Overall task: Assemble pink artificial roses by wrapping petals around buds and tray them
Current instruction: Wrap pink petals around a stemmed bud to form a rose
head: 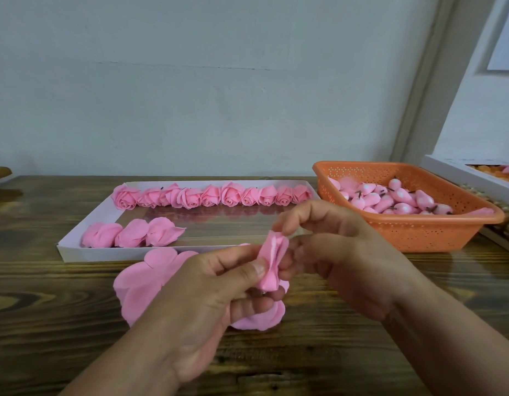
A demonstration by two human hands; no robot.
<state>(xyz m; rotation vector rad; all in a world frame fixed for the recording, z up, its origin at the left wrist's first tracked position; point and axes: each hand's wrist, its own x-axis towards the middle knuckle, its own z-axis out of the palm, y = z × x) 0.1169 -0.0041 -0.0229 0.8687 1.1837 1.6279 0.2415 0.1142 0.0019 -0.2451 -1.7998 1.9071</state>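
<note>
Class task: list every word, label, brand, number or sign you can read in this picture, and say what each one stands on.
None can be read.
White-framed sheet on the right wall: cut off by the picture's edge and blurred; no text legible.
Orange perforated plastic basket, white cardboard tray, pink foam petals: no lettering shows.

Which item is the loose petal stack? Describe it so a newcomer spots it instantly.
Start at the white tray in the middle of the wooden table. In front of its near edge lies the petal stack, flat pink sheets partly hidden under the left hand. Unlike the roses in the tray, it is unrolled and scalloped.
</note>
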